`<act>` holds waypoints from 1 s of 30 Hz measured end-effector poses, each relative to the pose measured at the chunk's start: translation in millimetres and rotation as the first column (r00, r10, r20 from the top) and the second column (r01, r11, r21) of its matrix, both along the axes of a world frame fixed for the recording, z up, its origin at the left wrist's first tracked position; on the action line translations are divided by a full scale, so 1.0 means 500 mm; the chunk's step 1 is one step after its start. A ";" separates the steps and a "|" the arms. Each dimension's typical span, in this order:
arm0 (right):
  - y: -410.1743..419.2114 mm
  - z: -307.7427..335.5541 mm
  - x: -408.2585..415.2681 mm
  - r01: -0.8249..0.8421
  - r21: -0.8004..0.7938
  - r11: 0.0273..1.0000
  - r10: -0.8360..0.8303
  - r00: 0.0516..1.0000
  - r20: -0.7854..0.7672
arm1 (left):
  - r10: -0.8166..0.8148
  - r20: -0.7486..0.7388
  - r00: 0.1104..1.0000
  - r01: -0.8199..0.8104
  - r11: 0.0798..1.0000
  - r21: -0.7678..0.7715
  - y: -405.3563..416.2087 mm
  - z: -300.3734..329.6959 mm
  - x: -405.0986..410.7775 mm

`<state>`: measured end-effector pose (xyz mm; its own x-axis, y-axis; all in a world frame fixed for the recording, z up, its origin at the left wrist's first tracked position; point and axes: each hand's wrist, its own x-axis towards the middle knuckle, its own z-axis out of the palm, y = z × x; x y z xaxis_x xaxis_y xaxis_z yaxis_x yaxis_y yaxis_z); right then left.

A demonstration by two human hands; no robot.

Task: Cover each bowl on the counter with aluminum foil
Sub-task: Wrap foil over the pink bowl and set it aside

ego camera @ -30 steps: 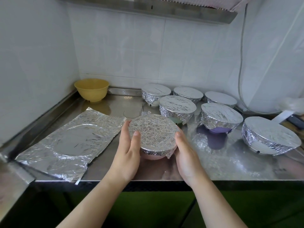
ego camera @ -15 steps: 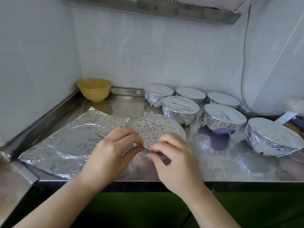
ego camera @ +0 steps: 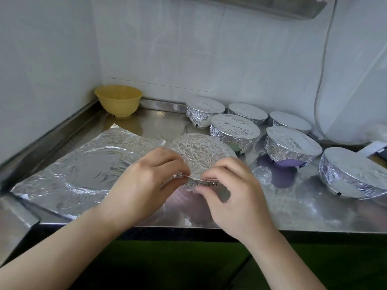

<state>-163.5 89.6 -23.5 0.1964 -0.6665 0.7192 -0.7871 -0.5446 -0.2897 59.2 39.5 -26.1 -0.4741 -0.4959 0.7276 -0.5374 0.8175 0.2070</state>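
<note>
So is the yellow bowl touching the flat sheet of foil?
Apart. The head view shows bare steel counter between the yellow bowl in the corner and the far edge of the flat foil sheet.

Kitchen corner. White tiled back wall meeting a plain white left wall; a stainless steel table with a raised metal lip along both walls and a dark front edge; green cabinet fronts beneath. A metal hood edge projects overhead. A grey cable hangs down the wall at right. Soft, even daylight; dull reflections on the steel
</note>
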 end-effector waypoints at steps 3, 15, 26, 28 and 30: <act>-0.010 -0.003 0.016 -0.001 -0.069 0.998 -0.002 0.999 -0.051 | 0.000 0.006 1.000 0.000 1.000 -0.029 0.000 -0.003 -0.005; -0.020 -0.003 0.023 0.015 -0.106 0.994 -0.028 0.993 -0.116 | -0.007 0.007 1.000 0.007 0.999 -0.043 -0.015 -0.008 0.007; -0.026 -0.007 0.024 0.043 -0.148 0.988 -0.065 0.987 -0.148 | -0.018 0.009 1.000 0.018 0.999 -0.046 -0.018 -0.001 0.002; -0.027 -0.010 0.020 0.066 -0.141 0.988 -0.087 0.984 -0.152 | -0.018 0.019 1.000 0.019 0.999 -0.050 -0.019 0.001 0.000; -0.025 -0.008 0.014 0.079 -0.132 0.988 -0.099 0.984 -0.149 | -0.012 0.019 1.000 0.013 0.999 -0.052 -0.021 0.001 0.000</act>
